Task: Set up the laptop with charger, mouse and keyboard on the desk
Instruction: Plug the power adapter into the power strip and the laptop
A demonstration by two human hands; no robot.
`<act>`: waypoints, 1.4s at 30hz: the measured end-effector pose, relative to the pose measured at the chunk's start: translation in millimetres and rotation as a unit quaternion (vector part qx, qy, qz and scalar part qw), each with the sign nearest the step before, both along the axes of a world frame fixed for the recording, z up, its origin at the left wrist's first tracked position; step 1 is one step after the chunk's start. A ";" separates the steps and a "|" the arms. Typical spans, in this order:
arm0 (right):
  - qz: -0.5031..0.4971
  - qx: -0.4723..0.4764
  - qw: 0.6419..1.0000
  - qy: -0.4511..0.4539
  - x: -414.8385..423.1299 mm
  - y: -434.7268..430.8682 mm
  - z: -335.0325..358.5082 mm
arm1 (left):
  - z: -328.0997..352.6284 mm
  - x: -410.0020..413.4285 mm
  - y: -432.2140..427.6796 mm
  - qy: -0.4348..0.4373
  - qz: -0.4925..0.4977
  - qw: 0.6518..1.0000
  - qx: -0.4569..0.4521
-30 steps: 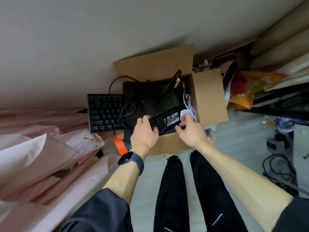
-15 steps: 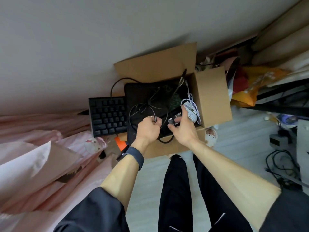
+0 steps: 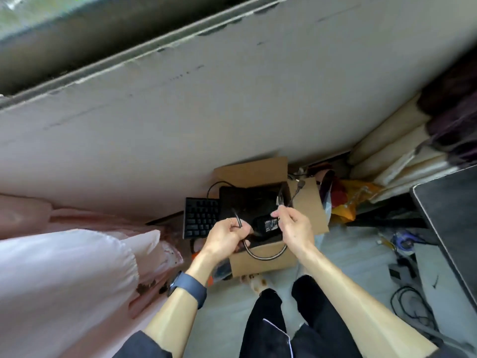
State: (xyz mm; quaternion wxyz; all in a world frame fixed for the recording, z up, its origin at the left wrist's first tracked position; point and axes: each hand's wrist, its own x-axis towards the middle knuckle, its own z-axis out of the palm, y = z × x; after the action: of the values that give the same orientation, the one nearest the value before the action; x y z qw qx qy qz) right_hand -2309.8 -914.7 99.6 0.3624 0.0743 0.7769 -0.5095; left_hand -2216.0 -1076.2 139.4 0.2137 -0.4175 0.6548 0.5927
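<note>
Black throughout, the charger (image 3: 267, 224) is a flat rectangular power brick with a pale label on its upper face; printing is present on that label but is too small and blurred to read. It sits at the near edge of the open cardboard box (image 3: 263, 262) on the floor, between the two hands. Its black cable (image 3: 265, 255) hangs in a loop over the box's front wall and rises to each hand.

Left hand (image 3: 227, 235) is clenched around one run of the cable, thumb on top (a ring shows on one finger, a dark watch (image 3: 187, 285) on the wrist). Right hand (image 3: 294, 226) pinches another run of the cable between thumb and fingertips, the strand continuing upward past the box's right flap.

Inside the box, beneath the brick, lies a flat black item, probably the laptop (image 3: 247, 202), though this cannot be confirmed. A black keyboard (image 3: 201, 217) lies just beside the box on its left, touching it. No brand marks are legible on any item.
</note>
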 end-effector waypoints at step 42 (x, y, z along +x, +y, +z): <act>-0.273 0.051 0.814 0.510 71.9 339.4 526.0 | 458.0 -36.8 295.6 0.481 -0.217 0.839 0.132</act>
State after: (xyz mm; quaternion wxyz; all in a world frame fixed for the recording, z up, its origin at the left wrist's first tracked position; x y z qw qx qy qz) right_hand -2237.9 -575.3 625.6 -0.2437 0.0311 0.8229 -0.5124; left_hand -2252.8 -780.6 597.4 0.0476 0.1049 0.6648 0.7381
